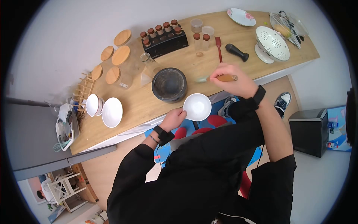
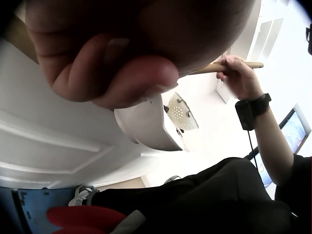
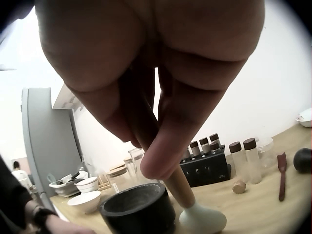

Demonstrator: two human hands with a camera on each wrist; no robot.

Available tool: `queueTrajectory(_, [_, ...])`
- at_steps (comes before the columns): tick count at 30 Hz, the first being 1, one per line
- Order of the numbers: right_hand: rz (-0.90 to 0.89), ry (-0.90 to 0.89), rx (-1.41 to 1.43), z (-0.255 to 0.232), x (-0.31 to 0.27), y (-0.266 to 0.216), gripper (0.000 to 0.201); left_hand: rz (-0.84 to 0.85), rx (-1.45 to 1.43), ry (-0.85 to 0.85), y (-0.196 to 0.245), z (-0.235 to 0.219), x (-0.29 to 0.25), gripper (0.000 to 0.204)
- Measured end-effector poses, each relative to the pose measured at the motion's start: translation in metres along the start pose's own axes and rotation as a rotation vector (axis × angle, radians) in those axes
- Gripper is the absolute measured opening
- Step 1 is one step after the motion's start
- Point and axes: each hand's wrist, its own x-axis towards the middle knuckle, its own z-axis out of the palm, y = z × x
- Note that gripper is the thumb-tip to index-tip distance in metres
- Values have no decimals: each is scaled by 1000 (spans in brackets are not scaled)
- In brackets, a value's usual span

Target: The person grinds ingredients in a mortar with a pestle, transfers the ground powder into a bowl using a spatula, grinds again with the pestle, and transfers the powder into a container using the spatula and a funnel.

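Note:
A small white bowl (image 1: 197,107) is pinched at its left rim by my left hand (image 1: 173,119), held out past the table's front edge. In the left wrist view, thumb and fingers hide part of the bowl (image 2: 151,124). My right hand (image 1: 235,80) grips the wooden handle (image 1: 226,78) of a spatula with a pale green head (image 3: 202,218). That head points left, toward the black stone mortar (image 1: 169,85), and stands just beside it in the right wrist view. Only dark residue shows inside the mortar.
Behind the mortar are a glass flask (image 1: 150,62) and a black spice rack (image 1: 166,43). Wood-lidded jars (image 1: 113,75) and white bowls (image 1: 112,112) stand left. Rightward lie a red spatula (image 1: 219,47), a black pestle (image 1: 237,52) and a white colander (image 1: 275,44).

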Motion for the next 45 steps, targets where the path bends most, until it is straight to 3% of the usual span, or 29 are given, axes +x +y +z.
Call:
queueTrajectory(1, [34, -13, 36, -4, -3, -9, 7, -98, -16, -30, 2, -2, 0, 34])
queueTrajectory(3, [73, -24, 73, -10, -5, -17, 7, -89, -33, -37, -3, 1, 1, 34])
queueTrajectory(5, [359, -13, 218, -12, 1, -19, 7, -80, -51, -44, -10, 6, 4, 34])
queueTrajectory(6, [361, -11, 219, -9, 4, -16, 7, -69, -36, -82, -14, 9, 6, 34])
queueTrajectory(8, [76, 60, -9, 0, 11, -7, 8, -59, -22, -118, -27, 19, 14, 35])
queueTrajectory(14, [-43, 28, -39, 13, 7, -4, 9, -75, -47, -118, -35, 42, 30, 35])
queueTrajectory(21, [21, -119, -7, -8, -19, -40, 5, -73, -57, -128, -39, 37, 33, 36])
queueTrajectory(23, [191, -167, 41, -16, -21, -52, 6, -71, -52, -137, -42, 38, 34, 36])
queueTrajectory(26, [251, -77, 62, -20, -19, -51, 7, -67, -81, -145, -44, 38, 35, 36])
queueTrajectory(29, [131, 73, 26, -13, -19, -33, 5, -89, -119, -154, -45, 38, 37, 35])
queueTrajectory(33, [22, 52, -87, -5, -29, -25, 6, -90, -143, -156, -44, 39, 37, 35])
queueTrajectory(37, [97, -16, 6, -3, -46, -49, 4, -64, -133, -163, -44, 37, 36, 35])
queueTrajectory(39, [289, -83, 38, -8, -48, -61, 6, -71, -142, -169, -46, 36, 36, 35])
queueTrajectory(40, [288, -82, 37, -10, -49, -63, 6, -79, -150, -173, -45, 36, 37, 34])
queueTrajectory(43, [356, -32, 138, -19, -49, -69, 7, -92, -133, -153, -47, 35, 32, 34])
queueTrajectory(45, [477, 99, 221, -25, -45, -74, 8, -80, -132, -160, -49, 32, 23, 34])
